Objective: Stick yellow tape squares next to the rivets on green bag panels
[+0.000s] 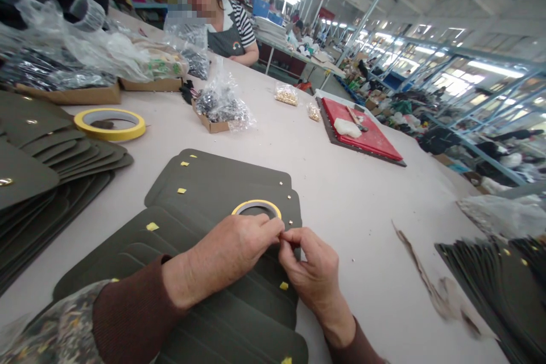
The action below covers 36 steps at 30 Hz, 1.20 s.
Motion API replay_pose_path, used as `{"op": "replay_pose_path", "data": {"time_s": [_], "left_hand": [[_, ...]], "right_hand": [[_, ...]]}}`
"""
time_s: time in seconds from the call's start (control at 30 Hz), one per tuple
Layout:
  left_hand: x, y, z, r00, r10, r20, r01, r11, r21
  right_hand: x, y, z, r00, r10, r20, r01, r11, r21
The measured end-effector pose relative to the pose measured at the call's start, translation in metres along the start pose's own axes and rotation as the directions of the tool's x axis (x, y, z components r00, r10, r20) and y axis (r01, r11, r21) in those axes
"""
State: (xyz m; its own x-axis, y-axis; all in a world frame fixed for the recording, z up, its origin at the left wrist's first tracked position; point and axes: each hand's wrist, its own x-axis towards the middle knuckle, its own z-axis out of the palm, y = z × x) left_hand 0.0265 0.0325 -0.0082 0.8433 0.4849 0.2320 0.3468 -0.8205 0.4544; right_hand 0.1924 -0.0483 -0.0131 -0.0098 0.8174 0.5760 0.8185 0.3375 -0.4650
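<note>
A narrow roll of yellow tape (258,203) stands out behind the fingers of my left hand (239,247), which is closed on it. My right hand (313,264) is pinched shut, its fingertips meeting those of the left at the roll's right side. Whatever lies between the right fingertips is too small and hidden to make out. Under both hands, dark olive flat panels (239,176) overlap in a fanned row. Small yellow tape pieces (152,227) stick to several of them, and small metal studs (290,197) show along the right edge.
Another yellow tape roll (110,125) lies by stacked olive panels (25,182) at left. Beyond are a small box with a plastic bag (222,103), bags of gold-coloured parts (285,95) and a red board (362,131). More panels (495,290) stand right. A person (230,28) sits across the table.
</note>
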Motion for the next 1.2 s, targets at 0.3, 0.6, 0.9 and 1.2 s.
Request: {"op": "replay_pose_path", "data": {"time_s": [0.3, 0.6, 0.9, 1.2], "left_hand": [[0.002, 0.011, 0.0, 0.981, 0.086, -0.173, -0.072, 0.994, 0.082], [0.006, 0.005, 0.01, 0.996, -0.078, 0.033, 0.065, 0.953, 0.295], [0.006, 0.006, 0.01, 0.994, -0.097, 0.058, 0.078, 0.96, 0.269], [0.005, 0.005, 0.006, 0.993, -0.106, 0.061, 0.088, 0.964, 0.25]], "right_hand": [[0.004, 0.011, 0.0, 0.691, 0.68, 0.246, -0.702, 0.549, 0.454], [0.006, 0.054, -0.007, 0.58, 0.731, 0.36, -0.809, 0.463, 0.361], [0.018, 0.045, 0.002, 0.71, 0.636, 0.302, -0.666, 0.746, -0.005], [-0.002, 0.043, -0.003, 0.688, 0.685, 0.238, -0.724, 0.67, 0.163]]}}
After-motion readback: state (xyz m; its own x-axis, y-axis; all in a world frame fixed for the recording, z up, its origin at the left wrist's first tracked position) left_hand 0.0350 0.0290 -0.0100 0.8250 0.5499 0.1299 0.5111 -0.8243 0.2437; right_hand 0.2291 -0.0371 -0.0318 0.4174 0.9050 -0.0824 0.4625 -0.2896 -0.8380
